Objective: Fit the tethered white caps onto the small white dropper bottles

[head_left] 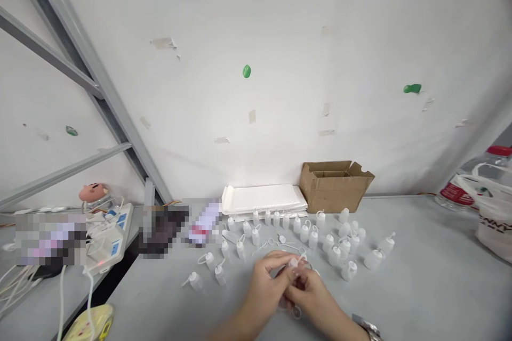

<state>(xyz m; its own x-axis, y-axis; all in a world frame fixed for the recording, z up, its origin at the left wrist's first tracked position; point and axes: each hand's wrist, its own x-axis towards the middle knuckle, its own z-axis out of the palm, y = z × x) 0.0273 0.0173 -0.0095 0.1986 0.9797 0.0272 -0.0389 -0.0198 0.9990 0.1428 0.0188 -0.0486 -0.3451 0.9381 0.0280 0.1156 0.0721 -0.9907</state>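
Note:
My left hand (269, 283) and my right hand (310, 290) meet low in the middle of the view. Between their fingertips is a small white bottle cap (294, 262) with a looped strap; most of what lies below it is hidden by my fingers. Both hands are closed around this piece. Another white ring (296, 313) shows just beneath my hands. Loose caps with straps (282, 238) lie on the grey table beyond my fingers. Several small white bottles with strapped caps stand around, including one (349, 270) to the right and one (220, 274) to the left.
An open cardboard box (338, 192) and flat white packages (264, 200) sit against the wall. At left are a power strip (116, 240), cables and a yellow object (90, 322). A plastic bag (494, 218) and large bottle (456, 192) stand at far right.

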